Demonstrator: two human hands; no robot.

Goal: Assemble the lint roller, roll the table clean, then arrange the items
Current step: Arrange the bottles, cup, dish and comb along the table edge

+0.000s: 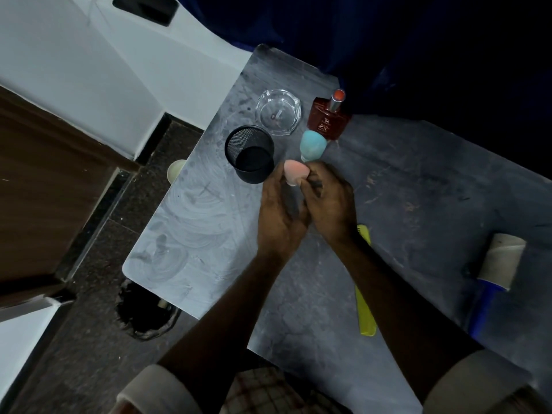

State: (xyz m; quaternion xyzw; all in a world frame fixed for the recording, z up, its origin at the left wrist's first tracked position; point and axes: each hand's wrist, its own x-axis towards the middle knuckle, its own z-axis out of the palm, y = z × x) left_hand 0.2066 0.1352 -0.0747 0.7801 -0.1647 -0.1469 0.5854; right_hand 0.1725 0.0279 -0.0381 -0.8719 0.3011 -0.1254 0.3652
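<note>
You're in a home, looks like a bedroom dressing corner. Grey table (418,180) carries a perfume bottle (328,122), blue makeup sponge (312,143), pink makeup sponge (294,173), yellow comb (366,309), glass ashtray (279,112) and black mesh cup (251,153). Wooden door (44,189) at left, white wall (74,55), dark speckled stone floor (98,339), dark blue curtain (328,40) behind the table.

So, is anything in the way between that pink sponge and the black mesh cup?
Nothing visible does. The pink sponge, held between the left hand and right hand, is right beside the black mesh cup, whose mouth is open.
</note>
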